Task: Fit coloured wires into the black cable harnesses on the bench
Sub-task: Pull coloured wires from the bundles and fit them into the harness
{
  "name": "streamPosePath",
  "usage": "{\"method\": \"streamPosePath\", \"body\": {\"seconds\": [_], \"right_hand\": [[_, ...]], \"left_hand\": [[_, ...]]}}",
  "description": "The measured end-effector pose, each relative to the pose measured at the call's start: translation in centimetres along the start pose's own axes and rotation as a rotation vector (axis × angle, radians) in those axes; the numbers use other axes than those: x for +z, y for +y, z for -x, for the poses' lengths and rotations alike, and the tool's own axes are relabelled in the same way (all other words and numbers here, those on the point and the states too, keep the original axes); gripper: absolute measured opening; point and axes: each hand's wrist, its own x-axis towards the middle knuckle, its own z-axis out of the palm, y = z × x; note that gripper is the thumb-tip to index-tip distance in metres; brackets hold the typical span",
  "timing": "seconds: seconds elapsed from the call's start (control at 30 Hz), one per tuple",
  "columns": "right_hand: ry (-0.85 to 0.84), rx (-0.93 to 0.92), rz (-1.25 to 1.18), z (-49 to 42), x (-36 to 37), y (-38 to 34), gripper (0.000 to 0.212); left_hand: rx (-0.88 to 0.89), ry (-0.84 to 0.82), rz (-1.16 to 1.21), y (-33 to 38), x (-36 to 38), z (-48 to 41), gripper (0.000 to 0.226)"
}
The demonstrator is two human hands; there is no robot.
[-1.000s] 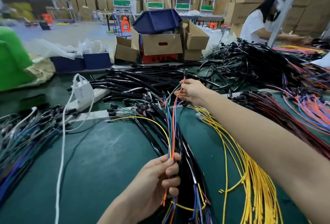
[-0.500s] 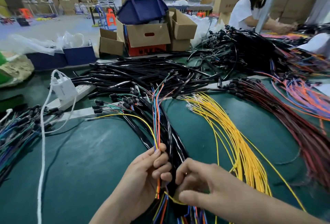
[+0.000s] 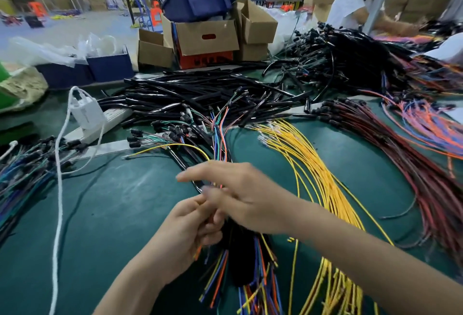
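Note:
A thin bundle of coloured wires (image 3: 221, 136), orange, blue and green, runs from the bench middle down into my left hand (image 3: 190, 227), which grips it beside a black harness (image 3: 240, 259). My right hand (image 3: 240, 194) crosses over the left with fingers stretched out leftward, blurred, touching the bundle; whether it pinches a wire is unclear. Loose wire ends (image 3: 250, 287) fan out below both hands. One yellow wire (image 3: 172, 146) arcs off to the left.
A sheaf of yellow wires (image 3: 313, 169) lies to the right, dark red wires (image 3: 406, 154) beyond. Black harnesses (image 3: 200, 96) pile up behind. A white power strip with a charger (image 3: 87, 114) and white cord sit left. Cardboard boxes (image 3: 208, 36) and a person (image 3: 350, 3) stand behind.
My right hand came back from the far wire ends to the near bundle, then lifted over my left hand with fingers spread. The left hand kept its hold. The camera tilted down.

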Motion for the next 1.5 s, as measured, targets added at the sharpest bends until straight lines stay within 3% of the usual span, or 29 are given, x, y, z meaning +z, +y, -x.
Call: {"method": "streamPosePath", "body": {"seconds": [0.1, 0.13, 0.3, 0.43, 0.53, 0.73, 0.97, 1.1, 1.3, 1.5], "right_hand": [[-0.145, -0.033, 0.523, -2.0, 2.2, 1.9, 0.035], [-0.157, -0.015, 0.570, -2.0, 2.4, 2.4, 0.036], [0.026, -0.054, 0.227, -0.8, 3.3, 3.7, 0.027], [0.122, -0.014, 0.110, -0.7, 3.2, 4.9, 0.026], [0.203, 0.056, 0.020, -0.7, 3.1, 5.6, 0.024], [0.262, 0.105, -0.213, -0.8, 2.7, 5.8, 0.024], [0.262, 0.095, -0.288, -0.7, 2.5, 5.5, 0.023], [0.241, 0.094, -0.255, -0.4, 2.5, 5.3, 0.022], [0.402, 0.110, 0.006, -0.6, 2.8, 5.4, 0.020], [0.399, 0.082, 0.078, -0.6, 2.9, 5.1, 0.019]], "left_hand": [[-0.089, -0.035, -0.139, 1.0, -1.7, 0.5, 0.015], [-0.128, -0.053, -0.220, 1.6, -2.4, 0.7, 0.016], [-0.066, 0.092, -0.529, 3.2, -5.7, 0.9, 0.025], [0.033, 0.349, -0.309, 2.9, -6.7, 0.4, 0.018], [0.075, 0.437, -0.090, 2.9, -5.8, 0.0, 0.020], [0.064, 0.421, 0.241, 3.4, -4.5, 0.0, 0.035], [0.093, 0.301, 0.313, 2.9, -4.9, 0.3, 0.031], [0.162, 0.326, 0.199, 2.4, -4.9, 0.0, 0.029], [0.362, 0.466, -0.138, 2.3, -4.1, -0.3, 0.020], [0.360, 0.441, -0.298, 2.8, -4.4, 0.3, 0.017]]}}
